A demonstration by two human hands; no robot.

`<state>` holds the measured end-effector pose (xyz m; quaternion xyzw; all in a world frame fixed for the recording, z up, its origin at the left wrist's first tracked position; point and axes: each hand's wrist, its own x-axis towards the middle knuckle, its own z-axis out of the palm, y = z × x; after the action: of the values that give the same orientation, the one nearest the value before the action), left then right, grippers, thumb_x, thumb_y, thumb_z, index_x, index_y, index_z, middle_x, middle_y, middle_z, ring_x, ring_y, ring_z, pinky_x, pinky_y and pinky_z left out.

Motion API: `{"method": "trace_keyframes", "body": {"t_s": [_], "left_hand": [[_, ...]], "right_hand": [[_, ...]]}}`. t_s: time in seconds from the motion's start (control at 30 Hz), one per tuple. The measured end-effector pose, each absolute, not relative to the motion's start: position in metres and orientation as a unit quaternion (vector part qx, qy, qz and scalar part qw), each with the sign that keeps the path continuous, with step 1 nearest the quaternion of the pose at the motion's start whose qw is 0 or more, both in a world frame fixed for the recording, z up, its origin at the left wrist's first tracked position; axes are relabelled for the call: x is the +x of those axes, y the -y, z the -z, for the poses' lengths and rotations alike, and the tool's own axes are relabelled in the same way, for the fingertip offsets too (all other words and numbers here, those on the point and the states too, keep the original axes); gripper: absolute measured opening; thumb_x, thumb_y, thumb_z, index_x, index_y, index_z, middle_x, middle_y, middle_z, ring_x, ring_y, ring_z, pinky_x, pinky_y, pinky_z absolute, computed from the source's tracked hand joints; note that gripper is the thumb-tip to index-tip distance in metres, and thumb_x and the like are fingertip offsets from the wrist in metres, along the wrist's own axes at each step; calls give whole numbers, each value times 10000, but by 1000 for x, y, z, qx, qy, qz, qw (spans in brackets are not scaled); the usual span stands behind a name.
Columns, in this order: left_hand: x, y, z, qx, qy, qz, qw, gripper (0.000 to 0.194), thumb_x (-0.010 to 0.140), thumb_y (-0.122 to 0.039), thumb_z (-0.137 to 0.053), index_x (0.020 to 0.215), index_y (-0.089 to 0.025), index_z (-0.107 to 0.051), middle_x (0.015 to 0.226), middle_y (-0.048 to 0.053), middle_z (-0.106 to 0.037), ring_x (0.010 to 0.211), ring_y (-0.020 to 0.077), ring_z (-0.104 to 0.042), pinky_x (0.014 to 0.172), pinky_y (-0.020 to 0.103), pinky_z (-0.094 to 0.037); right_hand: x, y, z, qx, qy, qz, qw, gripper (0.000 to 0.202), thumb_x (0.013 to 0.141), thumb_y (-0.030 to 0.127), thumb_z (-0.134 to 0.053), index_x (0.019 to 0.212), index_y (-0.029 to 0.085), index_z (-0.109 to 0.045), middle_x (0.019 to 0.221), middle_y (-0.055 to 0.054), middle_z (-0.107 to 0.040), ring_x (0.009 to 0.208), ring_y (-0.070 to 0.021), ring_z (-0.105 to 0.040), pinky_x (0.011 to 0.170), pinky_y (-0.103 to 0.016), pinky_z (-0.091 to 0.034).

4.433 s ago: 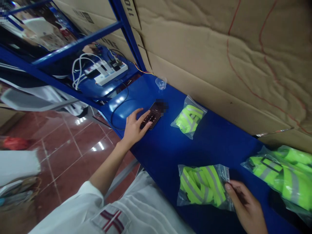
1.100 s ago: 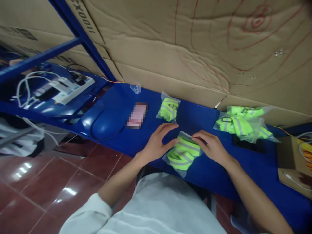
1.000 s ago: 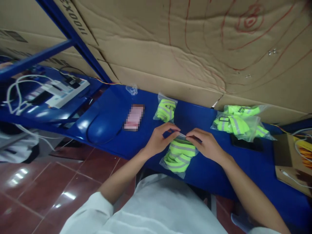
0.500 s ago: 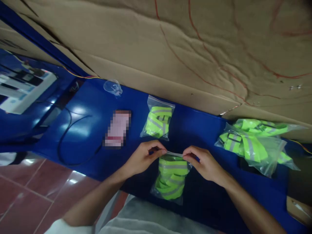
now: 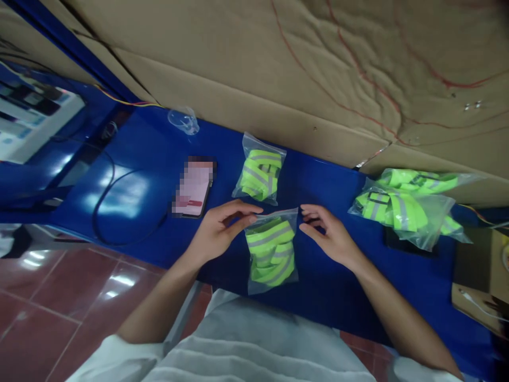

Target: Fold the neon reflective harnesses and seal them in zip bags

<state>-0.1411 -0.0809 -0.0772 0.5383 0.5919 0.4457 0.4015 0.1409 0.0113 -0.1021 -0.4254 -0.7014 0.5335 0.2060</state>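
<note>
My left hand [image 5: 217, 228] pinches the top left corner of a clear zip bag [image 5: 272, 252]. Folded inside the bag are neon yellow-green straps with grey reflective stripes. To the right of it, my right hand [image 5: 328, 233] is open, its fingers curved and apart, touching nothing. Just beyond my left hand lies a similar bag of reflective straps [image 5: 260, 172] on the blue table [image 5: 322, 276].
Several more bagged straps [image 5: 405, 207] lie in a pile at the right, over a dark flat object. A blurred-out phone [image 5: 194, 188], a cable [image 5: 94, 212] and a clear plastic piece [image 5: 185, 121] are on the left. A cardboard wall [image 5: 238, 79] borders the table's back.
My right hand has let go of the bag's top edge and moved off to the right. The bag has shifted slightly left and away from me with my left hand, and turned a little.
</note>
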Motion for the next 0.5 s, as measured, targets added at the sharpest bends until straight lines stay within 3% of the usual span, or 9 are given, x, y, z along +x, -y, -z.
{"method": "trace_keyframes", "body": {"t_s": [0.07,0.23,0.43,0.5], "left_hand": [[-138,80,78,543,-583,-453,400,158,914,-285,-751,1062,-269,-804,966,16,-756,861,140,-679,777,225,-503],[-134,77,89,505,-583,-482,415,192,878,-309,-790,1062,-252,-793,926,14,-765,829,141,-698,747,216,-526],[-132,76,92,459,-608,-524,382,235,841,-325,-823,1036,-213,-756,829,4,-726,782,138,-694,739,225,-549],[-128,76,88,442,-593,-533,411,323,864,-346,-800,1144,-217,-702,828,2,-716,766,136,-690,717,224,-550]], "right_hand": [[133,-15,105,-416,699,-547,197,321,928,399,-696,1209,244,-685,1137,-55,-728,988,-186,-687,854,-309,-536],[127,-22,109,-429,641,-591,238,240,892,457,-730,931,221,-723,846,-14,-717,749,-156,-643,688,-281,-497],[126,-14,103,-429,662,-567,238,325,946,532,-647,923,209,-675,797,-6,-647,700,-140,-572,637,-265,-446],[127,-13,100,-427,656,-572,244,324,954,528,-643,911,208,-661,799,-3,-636,698,-134,-565,637,-258,-447]]}}
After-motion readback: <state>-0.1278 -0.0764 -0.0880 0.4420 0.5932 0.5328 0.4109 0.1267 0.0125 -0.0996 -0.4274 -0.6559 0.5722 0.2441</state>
